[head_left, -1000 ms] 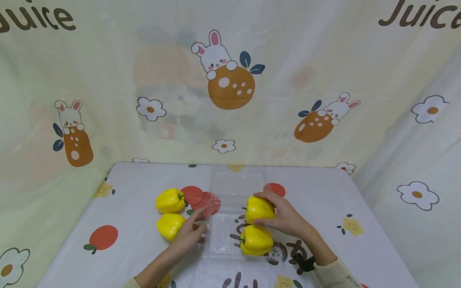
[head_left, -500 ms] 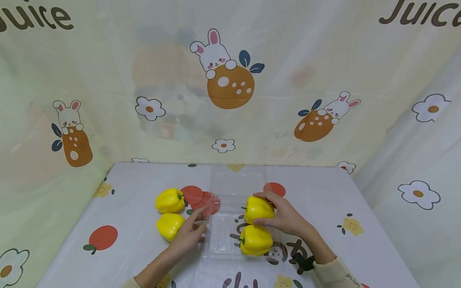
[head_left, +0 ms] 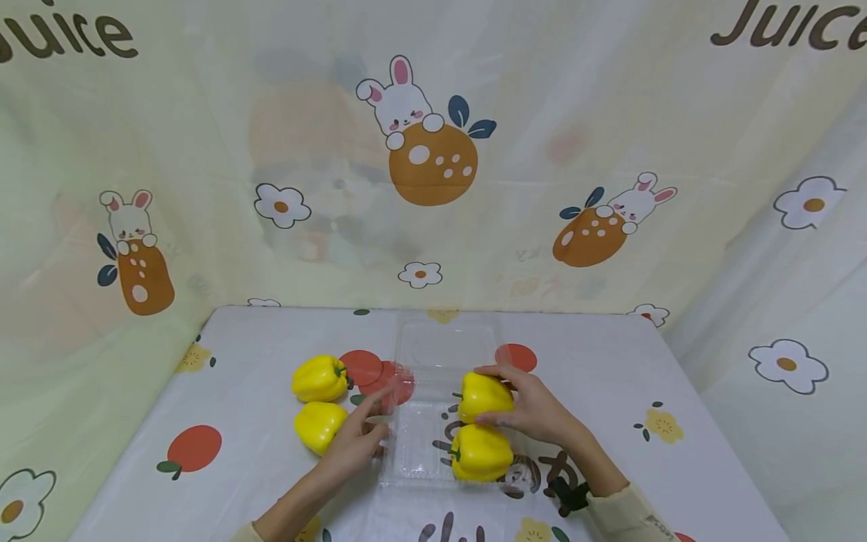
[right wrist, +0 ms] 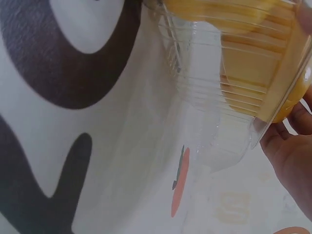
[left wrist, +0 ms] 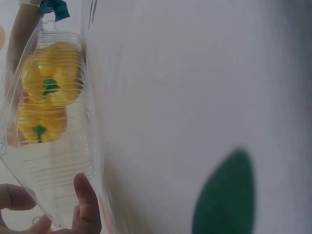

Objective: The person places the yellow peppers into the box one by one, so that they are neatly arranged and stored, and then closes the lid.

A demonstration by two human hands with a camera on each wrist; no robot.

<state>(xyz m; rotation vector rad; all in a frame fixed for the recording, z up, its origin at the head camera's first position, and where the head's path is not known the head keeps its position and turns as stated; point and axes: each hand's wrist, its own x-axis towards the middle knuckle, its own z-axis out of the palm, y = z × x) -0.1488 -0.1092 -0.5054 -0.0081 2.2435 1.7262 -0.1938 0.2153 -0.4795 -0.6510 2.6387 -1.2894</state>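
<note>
A clear plastic clamshell container (head_left: pixel 420 444) lies with its lid (head_left: pixel 447 342) folded back. In its right side are two yellow bell peppers, a far one (head_left: pixel 485 397) and a near one (head_left: pixel 482 453). My right hand (head_left: pixel 535 406) holds the far pepper, thumb on the near side and fingers over the back. Through the ribbed wall in the left wrist view, both peppers (left wrist: pixel 51 73) show green stems. My left hand (head_left: pixel 355 436) rests at the container's left side, index finger extended; the left wrist view puts its thumb (left wrist: pixel 87 202) against the wall.
Left of the container sit two more yellow bell peppers, a far one (head_left: pixel 320 378) and a near one (head_left: pixel 318 425), the latter partly behind my left hand. A printed white cloth (head_left: pixel 271 482) covers the table. A patterned curtain (head_left: pixel 325 248) hangs behind it.
The far pepper under my right hand has shifted very slightly left and toward me, with the hand following. My left hand and the other peppers have stayed put.
</note>
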